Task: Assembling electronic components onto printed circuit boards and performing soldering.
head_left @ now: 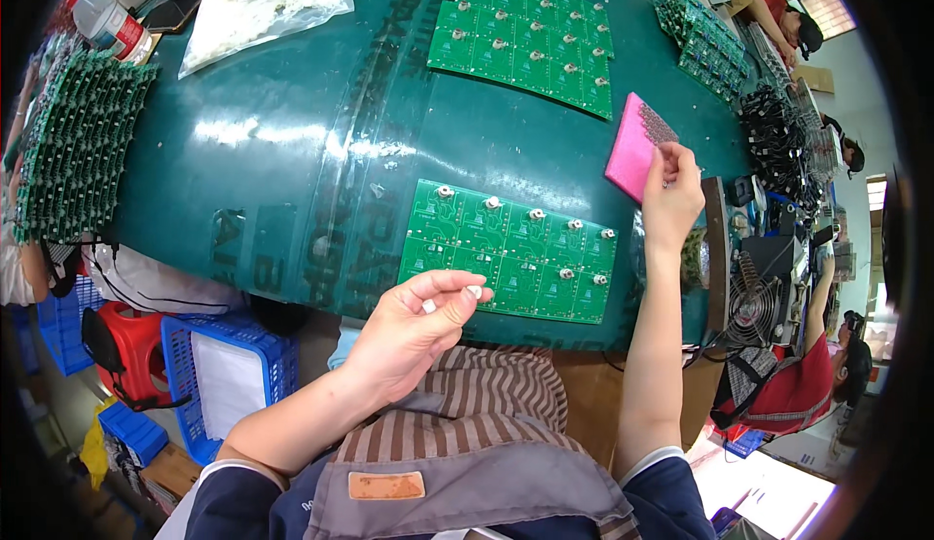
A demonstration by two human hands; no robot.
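Note:
My left hand [413,331] is closed at the near edge of a green circuit board panel [477,240]. A small white part [474,291] is pinched between its thumb and fingertip, and a second white piece shows within the curled fingers. The panel lies flat, with small round metal-and-white components standing along its far row and at the right of its near row. At the right, my right hand [674,190] reaches to a pink foam block [628,146] with rows of small metal pieces [657,124] on it. Its fingers are pinched over the block's edge; what they hold is hidden.
More green panels [525,39] with mounted components lie farther back. A clear bag [268,15] of white parts is at the far left, beside a bottle [107,24]. Stacked boards [83,146] stand left, others [705,49] far right. Co-workers sit at the right.

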